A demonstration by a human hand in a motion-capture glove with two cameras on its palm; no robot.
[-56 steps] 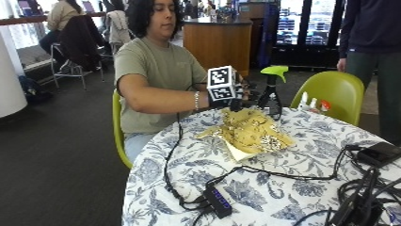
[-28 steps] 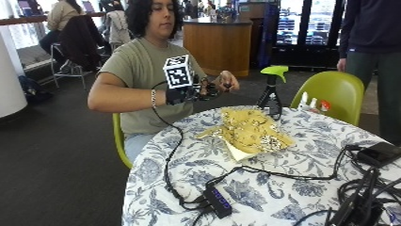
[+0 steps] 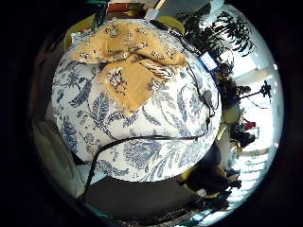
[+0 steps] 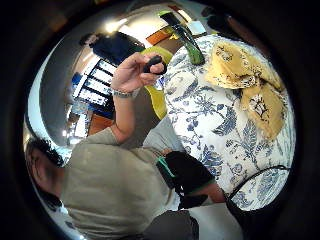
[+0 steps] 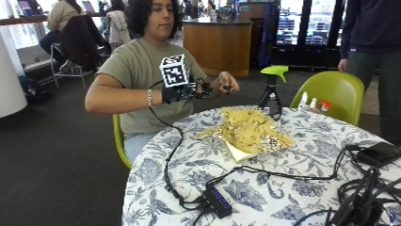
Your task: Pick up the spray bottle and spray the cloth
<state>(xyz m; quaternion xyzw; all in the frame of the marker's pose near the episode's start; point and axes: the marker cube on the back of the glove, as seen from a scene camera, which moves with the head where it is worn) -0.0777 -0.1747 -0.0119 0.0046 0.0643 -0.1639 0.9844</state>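
The spray bottle (image 5: 270,96), dark with a green head, stands upright on the table's far edge, just behind the yellow patterned cloth (image 5: 251,132). My gloved right hand (image 5: 183,92) hovers at chest height off the table's edge, well left of the bottle, holding nothing. The person's bare hand (image 5: 222,84) is raised close beside it and pinches a small black thing (image 4: 155,64). The little finger side palm view looks down on the crumpled cloth (image 3: 137,66). In the thumb side palm view the bottle (image 4: 187,37) stands beside the cloth (image 4: 250,80).
The round table (image 5: 188,165) has a blue floral cover. Black cables (image 5: 282,176), a small hub (image 5: 216,202) and a black box (image 5: 379,153) lie on its near side. Small bottles (image 5: 313,101) stand right of the sprayer, with a green chair (image 5: 332,89) behind.
My gloved hand has drawn back from beside the spray bottle to chest height, left of the table. The bare hand has come up next to it. Bottle and cloth have not moved.
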